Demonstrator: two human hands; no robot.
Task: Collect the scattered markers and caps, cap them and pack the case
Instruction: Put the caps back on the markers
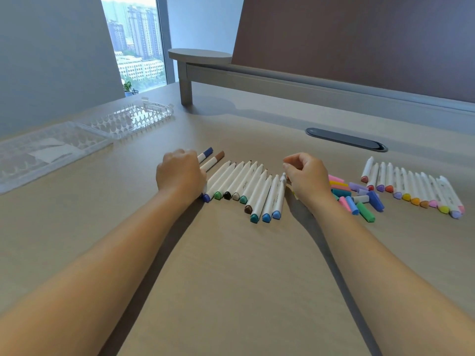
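A row of white markers (246,186) lies uncapped in the middle of the table, coloured ends toward me. My left hand (180,173) rests at the row's left end, fingers curled round a blue-capped marker (207,153). A brown-capped marker (214,160) lies just right of it. My right hand (305,176) hovers at the row's right end with curled fingers, fingertips close to the last marker's tip; whether it holds anything is hidden. Loose coloured caps (357,197) are piled to its right. A second marker row (413,188) lies further right. The clear case (128,119) lies open at far left.
A grey monitor shelf (200,56) on a leg stands at the back, with a brown partition panel (359,42) behind it. A dark cable slot (345,140) is set into the table beyond the markers. A window is at the far left.
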